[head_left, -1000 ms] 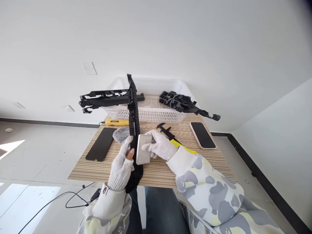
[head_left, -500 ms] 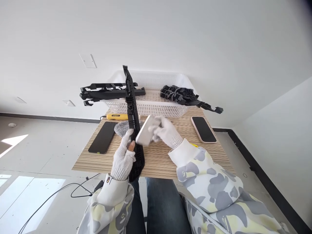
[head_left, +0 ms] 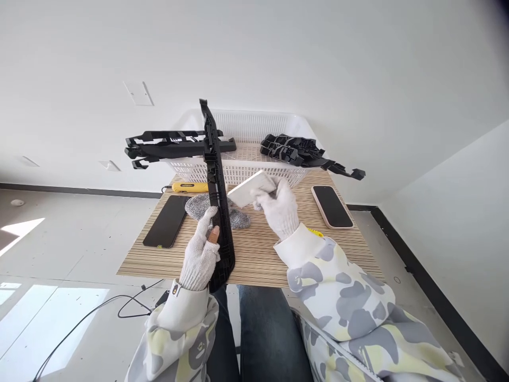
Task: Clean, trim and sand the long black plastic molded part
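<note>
My left hand (head_left: 200,254), in a white knit glove with the thumb tip bare, is closed around the lower part of a long black plastic trim piece (head_left: 217,180). The piece stands nearly upright, its ribbed side facing me. In my gloved right hand (head_left: 279,206) is a flat white rectangular pad (head_left: 251,189), pinched at its right end. The pad's left corner is close to the trim's right edge; whether they touch I cannot tell. Behind the trim lies a speckled grey cloth item (head_left: 198,206), partly hidden.
A white plastic basket (head_left: 254,174) at the table's back holds black plastic pieces (head_left: 170,150) jutting left and a bundle of others (head_left: 296,151) on the right. On the wood-grain table (head_left: 262,260) lie a dark phone (head_left: 167,222), a pink-edged phone (head_left: 332,207) and a yellow corded tool (head_left: 190,187).
My right hand has moved slightly right and up, and the white pad has turned flatter and away from the trim's lower part. My left hand keeps its hold on the trim.
</note>
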A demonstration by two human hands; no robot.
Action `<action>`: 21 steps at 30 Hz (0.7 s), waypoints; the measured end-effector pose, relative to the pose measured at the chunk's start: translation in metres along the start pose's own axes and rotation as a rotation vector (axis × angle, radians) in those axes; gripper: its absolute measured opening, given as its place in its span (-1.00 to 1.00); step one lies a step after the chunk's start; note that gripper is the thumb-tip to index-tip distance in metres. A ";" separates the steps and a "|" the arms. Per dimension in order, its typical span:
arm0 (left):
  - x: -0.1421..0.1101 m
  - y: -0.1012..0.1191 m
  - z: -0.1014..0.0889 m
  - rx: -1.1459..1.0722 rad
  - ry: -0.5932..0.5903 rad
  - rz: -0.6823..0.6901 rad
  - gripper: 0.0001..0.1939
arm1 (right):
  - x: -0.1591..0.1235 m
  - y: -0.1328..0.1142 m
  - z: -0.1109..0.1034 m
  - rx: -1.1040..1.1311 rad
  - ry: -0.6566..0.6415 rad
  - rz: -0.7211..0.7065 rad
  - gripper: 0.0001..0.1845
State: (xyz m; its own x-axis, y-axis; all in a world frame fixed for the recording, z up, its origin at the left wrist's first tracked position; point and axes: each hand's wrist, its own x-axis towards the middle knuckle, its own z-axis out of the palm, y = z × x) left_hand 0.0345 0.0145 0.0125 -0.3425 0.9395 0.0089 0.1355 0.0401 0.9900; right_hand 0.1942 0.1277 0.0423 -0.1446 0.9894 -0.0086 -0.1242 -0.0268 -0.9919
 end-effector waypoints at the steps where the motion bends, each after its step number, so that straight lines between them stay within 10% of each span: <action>1: 0.000 0.000 0.000 0.003 -0.008 -0.003 -0.27 | 0.000 0.000 -0.001 -0.003 -0.040 0.015 -0.57; 5: 0.000 0.000 -0.001 -0.002 0.005 -0.007 -0.24 | -0.001 0.001 0.001 -0.148 -0.353 0.286 -0.46; 10: 0.000 -0.001 -0.002 -0.005 -0.019 0.005 -0.21 | 0.001 -0.001 -0.003 -0.097 -0.100 0.100 -0.59; 15: -0.001 -0.003 -0.002 -0.019 -0.017 0.016 -0.24 | -0.005 0.011 0.002 -0.289 -0.562 0.305 -0.62; 21: 0.000 -0.005 -0.001 -0.025 -0.015 0.037 -0.28 | -0.011 0.025 0.009 -0.334 -0.356 0.069 -0.62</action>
State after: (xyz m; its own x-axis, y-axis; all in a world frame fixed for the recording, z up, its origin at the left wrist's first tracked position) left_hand 0.0326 0.0134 0.0073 -0.3237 0.9451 0.0436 0.1243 -0.0031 0.9922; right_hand 0.1839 0.1151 0.0187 -0.4754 0.8751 -0.0899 0.2107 0.0141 -0.9774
